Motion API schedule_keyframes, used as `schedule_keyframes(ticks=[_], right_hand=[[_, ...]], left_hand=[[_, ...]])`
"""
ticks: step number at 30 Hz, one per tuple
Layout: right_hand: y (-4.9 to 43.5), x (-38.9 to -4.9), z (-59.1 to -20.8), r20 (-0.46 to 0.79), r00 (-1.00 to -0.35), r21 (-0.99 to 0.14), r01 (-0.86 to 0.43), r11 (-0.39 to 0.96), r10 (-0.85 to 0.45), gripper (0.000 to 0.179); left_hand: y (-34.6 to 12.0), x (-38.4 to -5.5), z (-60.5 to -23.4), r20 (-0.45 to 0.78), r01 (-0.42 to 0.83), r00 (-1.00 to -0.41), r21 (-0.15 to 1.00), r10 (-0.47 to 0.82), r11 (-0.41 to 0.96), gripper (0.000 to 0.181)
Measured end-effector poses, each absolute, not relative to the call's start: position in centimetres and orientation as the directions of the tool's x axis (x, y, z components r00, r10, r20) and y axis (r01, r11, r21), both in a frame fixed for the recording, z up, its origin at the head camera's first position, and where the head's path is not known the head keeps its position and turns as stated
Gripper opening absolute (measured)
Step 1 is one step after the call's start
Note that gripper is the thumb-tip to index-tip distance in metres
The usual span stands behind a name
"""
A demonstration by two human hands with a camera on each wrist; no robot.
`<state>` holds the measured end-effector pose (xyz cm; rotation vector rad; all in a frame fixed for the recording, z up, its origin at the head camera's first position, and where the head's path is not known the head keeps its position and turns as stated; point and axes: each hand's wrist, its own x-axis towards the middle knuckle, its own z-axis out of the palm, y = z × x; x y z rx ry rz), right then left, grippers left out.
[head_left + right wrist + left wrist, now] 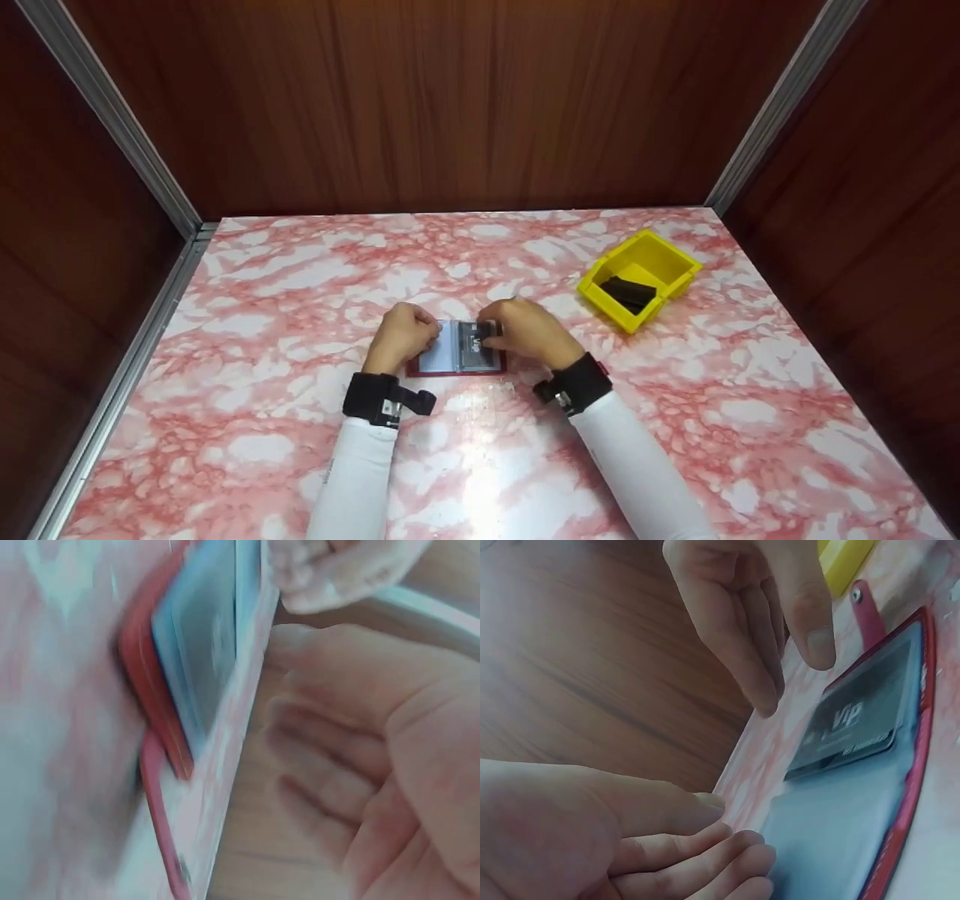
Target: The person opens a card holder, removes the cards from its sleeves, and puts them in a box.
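A red card holder lies open on the table, with clear plastic sleeves inside. Its right sleeve contains a black card printed "VIP"; the left sleeve looks pale. My left hand is at the holder's left side, its loosely bent fingertips beside the sleeve's edge; whether they touch it is unclear. Over the right half is my right hand, thumb and fingers spread apart with nothing between them. A red snap strap sticks out from the holder's right side.
To the right and farther back stands a yellow bin with black flat items in it. Brown wood-patterned panels enclose the back and sides of the red-and-white marbled table.
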<state>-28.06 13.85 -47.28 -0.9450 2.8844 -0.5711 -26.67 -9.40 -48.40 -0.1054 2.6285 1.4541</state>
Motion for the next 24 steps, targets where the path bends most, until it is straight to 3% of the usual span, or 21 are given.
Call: schedule_keyframes(ticks=[4,12,24], right_hand=[[14.4,-28.2,-47.0,0.034,-0.850,-0.339,-0.505,0.794,-0.526,0.030],[14.1,-28.1,-47.6,0.033,-0.846,-0.313,-0.514,0.798,-0.532,0.024],[14.4,-28.2,-48.1,0.047,-0.844,-0.341,-0.516,0.786,-0.534,0.023]], left_hand=[[-8.1,-26.4,-48.4,-0.160,-0.130,-0.987,0.844,0.014,0.521,0.010],[-6.7,-26.4,-49.4,-0.176,-0.129,-0.983,0.864,0.051,0.487,0.008],[-6.6,-26.6,-50.2,-0.205,-0.181,-0.979,0.889,0.011,0.421,0.008]])
